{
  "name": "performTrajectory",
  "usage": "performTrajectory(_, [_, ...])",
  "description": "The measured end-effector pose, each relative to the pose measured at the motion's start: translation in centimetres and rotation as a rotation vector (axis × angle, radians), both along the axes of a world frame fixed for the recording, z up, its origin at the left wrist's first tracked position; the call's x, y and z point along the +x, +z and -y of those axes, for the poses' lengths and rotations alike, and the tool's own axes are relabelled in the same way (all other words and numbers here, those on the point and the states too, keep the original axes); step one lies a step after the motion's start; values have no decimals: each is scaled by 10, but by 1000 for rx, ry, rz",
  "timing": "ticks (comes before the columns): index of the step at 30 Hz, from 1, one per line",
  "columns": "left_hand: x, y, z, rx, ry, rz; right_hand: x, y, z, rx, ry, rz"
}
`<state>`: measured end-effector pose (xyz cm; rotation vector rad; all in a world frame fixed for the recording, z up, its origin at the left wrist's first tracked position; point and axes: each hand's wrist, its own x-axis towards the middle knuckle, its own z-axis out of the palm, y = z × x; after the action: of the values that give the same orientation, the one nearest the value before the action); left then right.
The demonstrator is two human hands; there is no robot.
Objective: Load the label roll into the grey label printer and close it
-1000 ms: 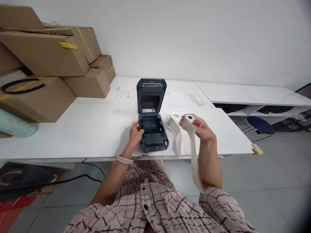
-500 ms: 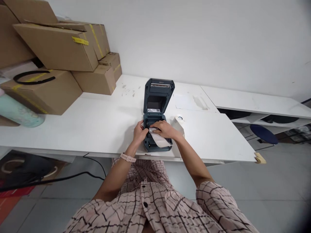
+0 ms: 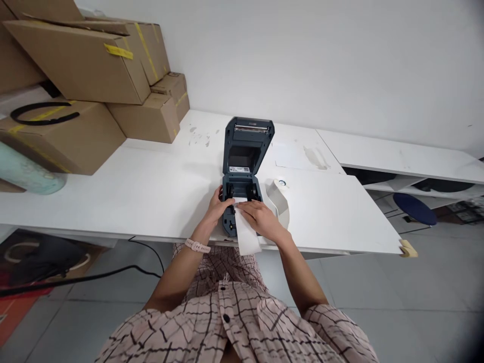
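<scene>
A dark label printer (image 3: 240, 182) stands near the desk's front edge with its lid (image 3: 247, 143) raised. A white label strip (image 3: 247, 239) runs forward over its base and hangs past the front edge. My left hand (image 3: 217, 207) grips the printer's left side, its thumb reaching in to the strip's upper end. Across the strip lies my right hand (image 3: 260, 219), fingers together and pressed on the paper, the fingertips close to my left thumb. Right beside the printer is a white label roll (image 3: 280, 185) with a loose curl of paper.
Cardboard boxes (image 3: 143, 118) are stacked at the desk's left, a black headband (image 3: 45, 115) on one. A mint-green bottle (image 3: 32, 169) lies near them. At the right are a shelf (image 3: 412, 186) and a blue stool (image 3: 415, 208). A black cable (image 3: 113, 272) hangs below the desk.
The label strip has straightened and now extends forward beyond the printer's front. My right hand has shifted slightly toward me, and my left thumb has moved inward onto the strip.
</scene>
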<state>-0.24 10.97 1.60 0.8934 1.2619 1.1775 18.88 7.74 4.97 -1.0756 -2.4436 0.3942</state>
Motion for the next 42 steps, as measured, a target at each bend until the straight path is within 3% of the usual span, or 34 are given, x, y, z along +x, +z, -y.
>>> performTrajectory(9, [1,5,3,-10,-15,14,-17,-19,61,186,-242,-22])
performTrajectory(15, [1,5,-1,-8,-7,15,-20,-23,64,170,-265,-78])
performTrajectory(19, [7,7,28,2,-10,-26,-17,-19,67,85,-247,-150])
performTrajectory(23, [13,2,75,17,-47,-28,-2,-1,65,-149,-222,-431])
performTrajectory(25, [13,-1,88,-4,-64,-23,8,15,44,-197,-336,-626])
performTrajectory(28, [9,-2,92,-15,-104,-35,17,45,-24,-120,-457,-823])
performTrajectory(32, [6,0,88,-26,-130,-53,13,75,-130,-192,-325,-863])
performTrajectory(35, [4,-1,90,-1,-149,-63,6,84,-160,-174,-242,-852])
performTrajectory(38, [-2,-4,94,17,-181,-40,6,78,-127,-133,-286,-879])
performTrajectory(42, [-19,1,91,-7,-143,9,12,55,-42,-120,-426,-828])
